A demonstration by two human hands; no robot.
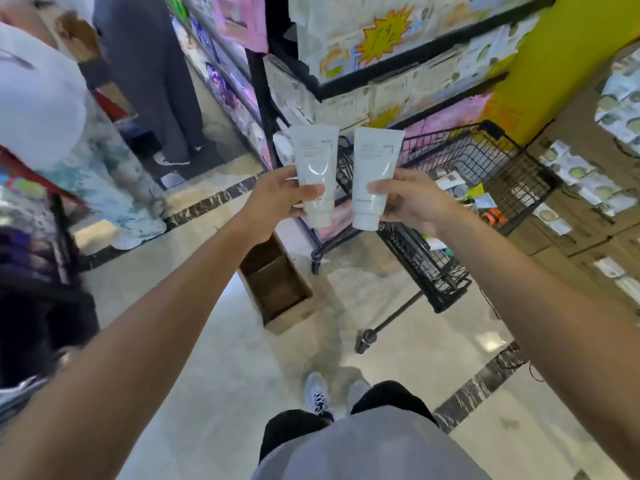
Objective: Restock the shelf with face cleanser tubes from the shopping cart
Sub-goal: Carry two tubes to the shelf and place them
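Observation:
I hold two pale grey-white face cleanser tubes upright in front of me, caps pointing down. My left hand (277, 204) grips the left tube (314, 157) near its cap end. My right hand (407, 202) grips the right tube (375, 161) the same way. The tubes stand side by side, a small gap apart. Behind them is the black wire shopping cart (467, 157), with a few small items in its basket. The black-framed shelf (391, 60) rises beyond, stacked with white boxed goods.
An open cardboard box (277, 285) lies on the floor left of the cart. Two people (45, 109) stand at the left in the aisle. Stacked cartons with packets (588, 209) fill the right side. A yellow pillar (568, 53) stands at the upper right.

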